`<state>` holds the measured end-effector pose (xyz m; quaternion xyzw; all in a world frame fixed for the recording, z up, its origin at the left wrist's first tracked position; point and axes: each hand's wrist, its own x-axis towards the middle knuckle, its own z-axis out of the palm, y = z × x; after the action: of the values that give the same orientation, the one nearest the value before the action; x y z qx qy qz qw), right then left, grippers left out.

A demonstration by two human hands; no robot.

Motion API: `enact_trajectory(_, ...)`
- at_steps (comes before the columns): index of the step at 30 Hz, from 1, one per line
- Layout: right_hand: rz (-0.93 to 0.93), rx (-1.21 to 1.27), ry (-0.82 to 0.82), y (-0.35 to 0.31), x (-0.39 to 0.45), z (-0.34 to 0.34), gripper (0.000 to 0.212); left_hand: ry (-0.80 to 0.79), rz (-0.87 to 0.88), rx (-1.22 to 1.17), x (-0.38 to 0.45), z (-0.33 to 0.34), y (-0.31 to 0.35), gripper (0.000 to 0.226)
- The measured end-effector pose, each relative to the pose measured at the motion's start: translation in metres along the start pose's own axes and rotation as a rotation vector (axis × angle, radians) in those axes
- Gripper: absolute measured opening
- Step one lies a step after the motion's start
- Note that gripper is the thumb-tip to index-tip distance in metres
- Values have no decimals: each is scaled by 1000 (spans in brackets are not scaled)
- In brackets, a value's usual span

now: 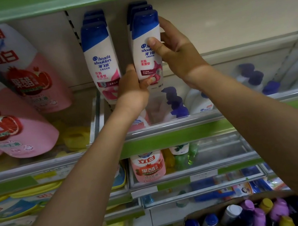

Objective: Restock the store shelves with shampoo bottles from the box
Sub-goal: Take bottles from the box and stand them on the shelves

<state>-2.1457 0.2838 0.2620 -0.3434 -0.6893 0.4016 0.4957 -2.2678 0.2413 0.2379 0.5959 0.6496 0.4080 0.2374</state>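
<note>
A white shampoo bottle (146, 55) with a blue cap stands upright at the front of the right-hand row on the upper shelf (252, 46). My right hand (177, 52) grips its right side, thumb across the label. My left hand (133, 87) holds its lower left edge from below. Two more blue caps show behind it. A second row of the same shampoo bottles (100, 57) stands just to the left. The cardboard box (188, 217) at the bottom right holds several bottles with blue, purple, yellow and grey caps.
Large pink and white detergent bottles (24, 75) fill the left of the shelf. To the right of my hands the upper shelf is bare. The shelf below carries pump bottles (175, 100) behind a clear rail (166, 127). Lower shelves hold pink, green and yellow products.
</note>
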Motion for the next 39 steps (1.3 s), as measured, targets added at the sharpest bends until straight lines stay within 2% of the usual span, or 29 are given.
enact_trajectory(10, 31, -27, 21, -8, -4, 0, 48, -16, 8, 0, -2, -1, 0, 35)
enact_trajectory(17, 69, -22, 16, -15, -8, -3, 49, -34, -44, -124, -4, -3, -1, 41)
enact_trajectory(23, 67, -40, 55, -21, -12, -8, 51, -33, -70, -102, -12, -2, -4, 33)
enact_trajectory(28, 133, -33, 107, -23, -26, -15, 52, -10, -61, -83, -27, -4, -2, 23)
enact_trajectory(32, 171, 20, 167, -25, -51, -18, 46, 42, -62, -154, -54, -10, 10, 26)
enact_trajectory(36, 169, 48, 156, -28, -87, -23, 44, 147, -16, -246, -93, -12, 26, 37)
enact_trajectory(39, 159, 65, 151, -35, -121, -29, 45, 170, 7, -267, -125, -9, 36, 36)
